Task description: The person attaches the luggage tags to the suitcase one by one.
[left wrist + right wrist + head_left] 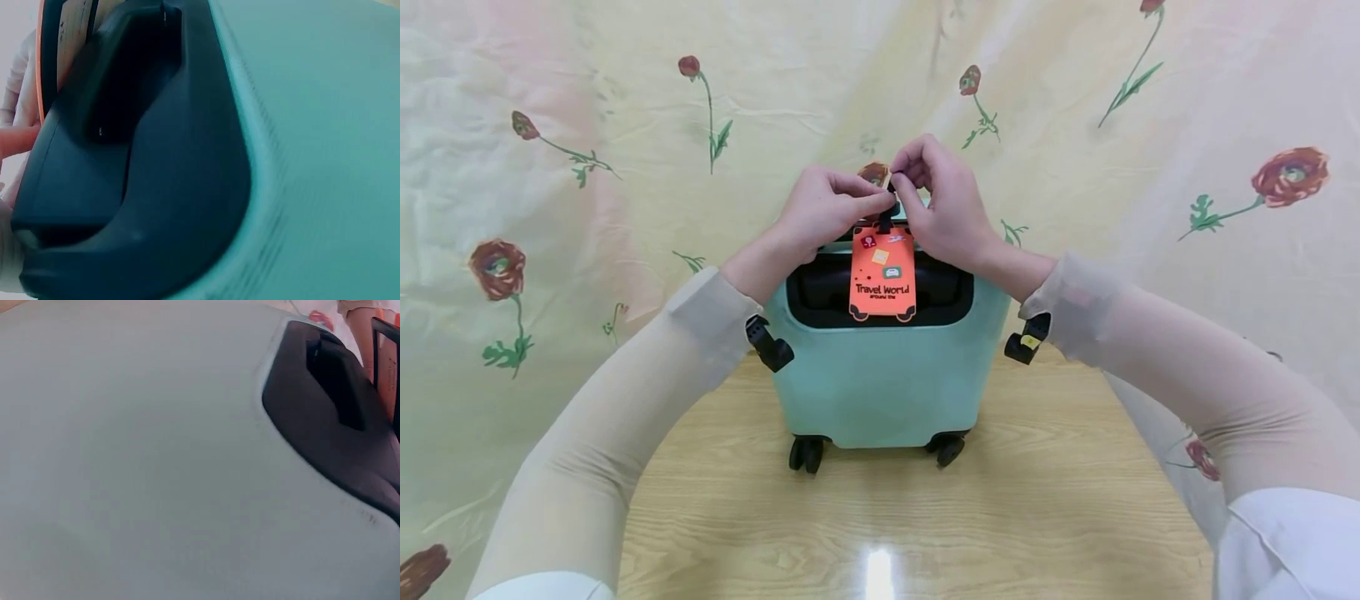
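Observation:
A mint-green suitcase (880,383) stands upright on its black wheels in the head view. An orange luggage tag (882,283) printed "Travel World" hangs in front of its black handle panel (811,292). My left hand (823,208) pinches the tag's black strap (885,222) from the left, just above the tag. Thumb and forefinger of my right hand (946,204) pinch the strap's upper end from the right. In the left wrist view, the tag (74,37) shows edge-on beside the black panel (187,150). The right wrist view has the tag (385,369) at its right edge.
The suitcase stands on a light wood-grain table (895,517). Behind it and along both sides hangs a pale cloth (640,150) printed with red flowers. Black wrist cameras, left (769,343) and right (1028,338), sit close to the suitcase's sides.

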Available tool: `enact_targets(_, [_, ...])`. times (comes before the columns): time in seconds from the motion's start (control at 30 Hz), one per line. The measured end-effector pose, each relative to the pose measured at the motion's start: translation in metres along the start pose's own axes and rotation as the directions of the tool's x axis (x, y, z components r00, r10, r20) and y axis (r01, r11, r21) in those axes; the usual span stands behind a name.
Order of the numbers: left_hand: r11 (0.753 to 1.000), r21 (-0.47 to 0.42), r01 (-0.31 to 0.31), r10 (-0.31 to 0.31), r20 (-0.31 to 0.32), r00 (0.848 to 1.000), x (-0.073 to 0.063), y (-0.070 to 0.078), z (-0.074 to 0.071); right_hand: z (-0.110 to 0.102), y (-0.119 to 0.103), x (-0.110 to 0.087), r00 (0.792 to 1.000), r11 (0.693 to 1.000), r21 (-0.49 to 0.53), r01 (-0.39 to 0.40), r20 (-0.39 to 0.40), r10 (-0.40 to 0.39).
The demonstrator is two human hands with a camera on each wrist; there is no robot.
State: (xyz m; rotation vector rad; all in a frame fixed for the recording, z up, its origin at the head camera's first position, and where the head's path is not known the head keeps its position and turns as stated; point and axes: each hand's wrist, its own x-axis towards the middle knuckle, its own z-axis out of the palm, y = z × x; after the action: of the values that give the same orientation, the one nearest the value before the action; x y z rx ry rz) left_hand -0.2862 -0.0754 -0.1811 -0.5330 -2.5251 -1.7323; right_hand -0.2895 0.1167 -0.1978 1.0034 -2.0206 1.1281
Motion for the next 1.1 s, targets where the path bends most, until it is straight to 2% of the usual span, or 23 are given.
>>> enact_targets(0.17, [0.997, 0.080, -0.013, 0.012, 0.016, 1.000, -0.0006, 0.0005, -0.0022, 0.0020, 0.0013, -0.0015, 0.999, 1.000, 0.006, -0.003, -0.033, 0.003])
enact_targets(0.33, [0.990, 0.137, -0.030, 0.030, 0.002, 1.000, -0.0008, -0.0014, -0.0007, 0.0020, 0.0004, -0.0005, 0.998, 0.996, 0.072, -0.051, -0.045, 0.054])
enact_targets(0.43, [0.989, 0.140, -0.048, 0.048, 0.000, 0.999, -0.0009, -0.0041, 0.0005, 0.0000, 0.0011, 0.0013, 0.989, 0.978, 0.154, -0.140, -0.036, 0.147])
enact_targets(0.5, [0.989, 0.136, -0.058, 0.058, 0.004, 0.998, -0.0006, -0.0057, 0.0010, -0.0020, 0.0020, 0.0022, 0.975, 0.958, 0.192, -0.214, -0.021, 0.222])
enact_targets(0.57, [0.990, 0.131, -0.060, 0.059, 0.007, 0.998, -0.0005, -0.0068, 0.0013, -0.0034, 0.0029, 0.0031, 0.956, 0.936, 0.203, -0.286, -0.002, 0.293])
enact_targets(0.67, [0.989, 0.137, -0.051, 0.051, 0.007, 0.999, 0.0003, -0.0066, 0.0016, -0.0053, 0.0055, 0.0041, 0.940, 0.920, 0.198, -0.339, 0.034, 0.339])
enact_targets(0.8, [0.988, 0.154, -0.020, 0.019, 0.006, 1.000, 0.0011, -0.0034, 0.0013, -0.0060, 0.0077, 0.0041, 0.947, 0.924, 0.210, -0.320, 0.057, 0.315])
enact_targets(0.93, [0.985, 0.174, 0.001, -0.002, 0.005, 1.000, 0.0019, -0.0001, 0.0012, -0.0063, 0.0076, 0.0026, 0.958, 0.930, 0.230, -0.286, 0.036, 0.285])
enact_targets(1.1, [0.977, 0.212, -0.014, 0.014, 0.002, 1.000, 0.0008, 0.0002, 0.0015, -0.0053, 0.0051, 0.0019, 0.959, 0.926, 0.258, -0.275, 0.004, 0.283])
